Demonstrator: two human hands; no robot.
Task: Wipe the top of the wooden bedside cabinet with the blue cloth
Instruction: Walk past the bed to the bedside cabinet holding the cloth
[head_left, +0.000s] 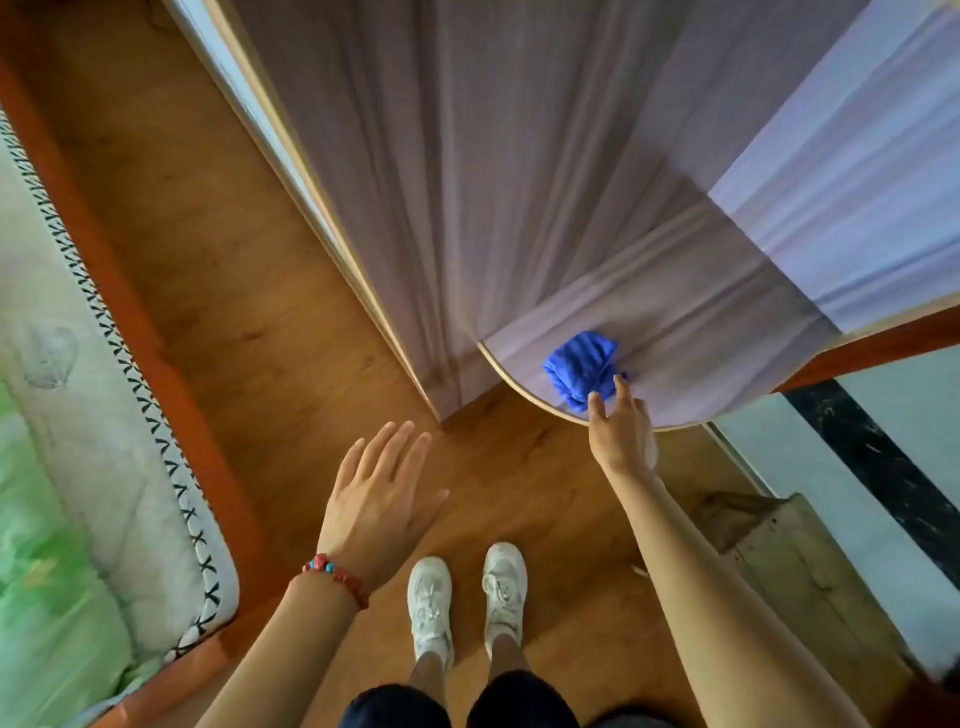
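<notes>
The blue cloth (582, 370) lay bunched in a loose wad on the top of the bedside cabinet (691, 332), close to that top's rounded front edge, which was trimmed with a pale strip. The cabinet's surface looked greyish-purple with a wood grain, darker near the cloth and lighter farther back.

The right hand (621, 428) reached out over the cabinet's front edge, its fingers spread and extended, the fingertips (619, 383) right at the near side of the cloth. Whether they actually touched the fabric could not be told; the hand had not closed on it. The forearm stretched back from the cabinet toward the camera.

The left hand (382, 506) hovered open and empty to the left of the cabinet, well apart from the cloth, palm down over the wooden floor (234, 291), fingers loosely splayed. A red beaded bracelet (337, 574) with blue beads circled its wrist.

Below the cabinet in the view, two white sneakers (467, 597) stood side by side on the floor. To the left of the cabinet rose a tall panel (415, 156) of the same greyish wood grain, and far to the left of it, across the floor, sat a bed (78, 467) with a reddish-brown frame and a quilted mattress edged in black cross stitching. To the right of the cabinet ran a pale wall with a dark stripe (883, 467).
</notes>
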